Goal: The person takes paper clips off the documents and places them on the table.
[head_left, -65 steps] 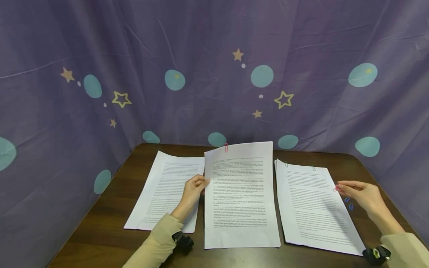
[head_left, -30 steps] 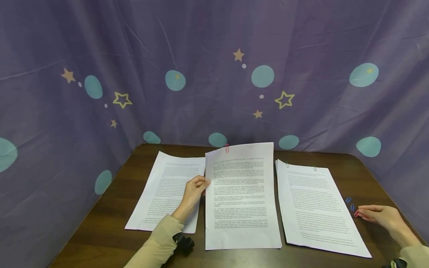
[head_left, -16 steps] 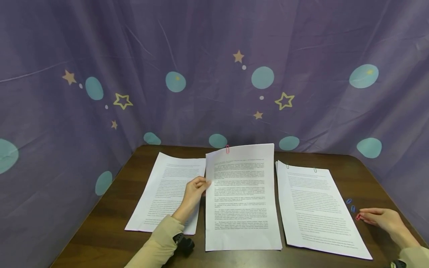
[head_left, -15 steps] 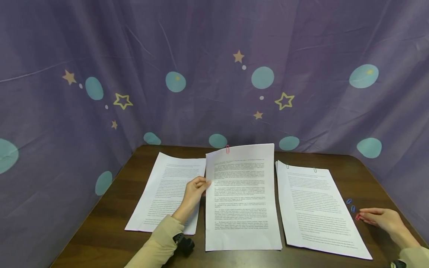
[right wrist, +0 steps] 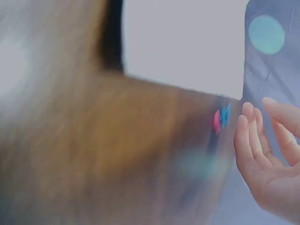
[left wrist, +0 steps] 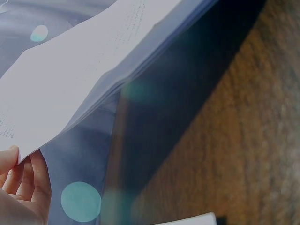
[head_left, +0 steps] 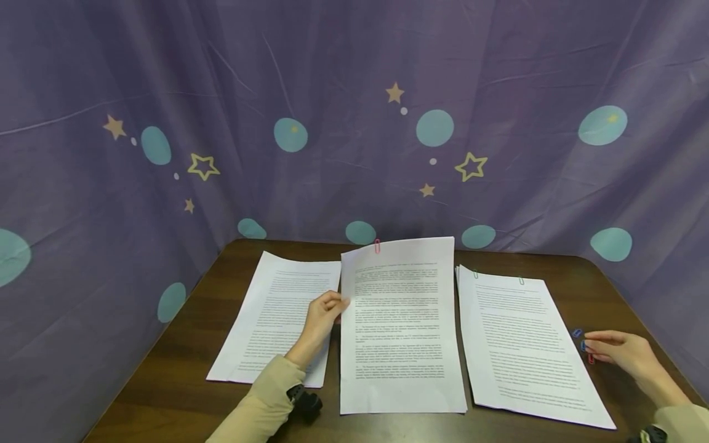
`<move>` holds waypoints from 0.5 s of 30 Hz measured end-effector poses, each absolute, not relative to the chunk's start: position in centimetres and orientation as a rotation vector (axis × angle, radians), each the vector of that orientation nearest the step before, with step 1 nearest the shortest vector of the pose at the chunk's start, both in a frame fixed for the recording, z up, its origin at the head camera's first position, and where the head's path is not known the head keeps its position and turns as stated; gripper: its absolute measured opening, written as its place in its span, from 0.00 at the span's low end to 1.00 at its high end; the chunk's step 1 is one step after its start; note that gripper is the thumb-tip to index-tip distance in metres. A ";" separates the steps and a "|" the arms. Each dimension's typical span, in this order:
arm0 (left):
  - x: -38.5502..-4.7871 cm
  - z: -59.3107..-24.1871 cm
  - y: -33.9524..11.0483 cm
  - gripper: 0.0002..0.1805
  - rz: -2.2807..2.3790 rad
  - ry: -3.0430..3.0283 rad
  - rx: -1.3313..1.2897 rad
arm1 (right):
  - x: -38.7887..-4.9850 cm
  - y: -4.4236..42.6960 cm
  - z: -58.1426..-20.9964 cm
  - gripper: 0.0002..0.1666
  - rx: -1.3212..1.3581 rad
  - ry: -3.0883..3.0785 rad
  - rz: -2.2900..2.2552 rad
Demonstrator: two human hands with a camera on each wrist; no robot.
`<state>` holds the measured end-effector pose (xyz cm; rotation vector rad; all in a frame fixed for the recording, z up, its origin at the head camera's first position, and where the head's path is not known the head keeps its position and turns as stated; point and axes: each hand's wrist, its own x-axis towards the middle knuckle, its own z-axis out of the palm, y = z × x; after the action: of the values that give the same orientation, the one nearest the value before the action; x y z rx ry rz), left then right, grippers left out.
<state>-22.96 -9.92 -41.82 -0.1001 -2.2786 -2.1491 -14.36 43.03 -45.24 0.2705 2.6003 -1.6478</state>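
My left hand (head_left: 320, 319) pinches the left edge of the middle stack of printed paper (head_left: 396, 320), its top raised and bearing a pink paper clip (head_left: 378, 246). In the left wrist view, thumb and fingers grip a corner of the sheets (left wrist: 56, 89). My right hand (head_left: 628, 355) hovers at the paper clips beside the right stack. A red paper clip (head_left: 591, 359) lies just below its fingertips, near two blue paper clips (head_left: 577, 333), one partly covered by a finger. In the right wrist view thumb and fingers stand apart, holding nothing; the red clip (right wrist: 216, 121) is off to the side.
A left paper stack (head_left: 266, 320) lies behind my left forearm. The right stack (head_left: 526, 344) carries two greenish paper clips (head_left: 475, 274) on its top edge. Brown wooden table (head_left: 166, 369) lies beneath, with a purple patterned curtain (head_left: 332, 74) behind and at the sides.
My right hand has carried the red paper clip from the right stack's edge to the table and let it go. Now its fingers are slightly higher, by the blue clips. The left hand keeps its grip.
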 end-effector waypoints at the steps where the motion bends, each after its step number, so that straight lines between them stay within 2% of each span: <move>1: -23.1 -42.1 -10.0 0.08 -2.149 -2.276 -0.100 | -14.5 42.6 -45.0 0.16 0.245 2.627 -1.635; 6: -23.7 -43.3 -10.1 0.08 -2.126 -2.271 -0.109 | -15.8 41.3 -45.0 0.23 0.178 2.775 -1.521; 9: -23.8 -43.4 -10.0 0.08 -2.115 -2.271 -0.109 | -17.3 42.0 -46.7 0.27 0.156 2.836 -1.478; 15: -23.4 -42.9 -10.0 0.07 -2.139 -2.263 -0.095 | -21.0 43.8 -51.3 0.24 0.027 2.958 -1.491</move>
<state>-23.44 -9.98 -42.91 -0.0954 -2.2630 -2.1393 -21.03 43.76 -51.31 0.0269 2.9575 -1.4908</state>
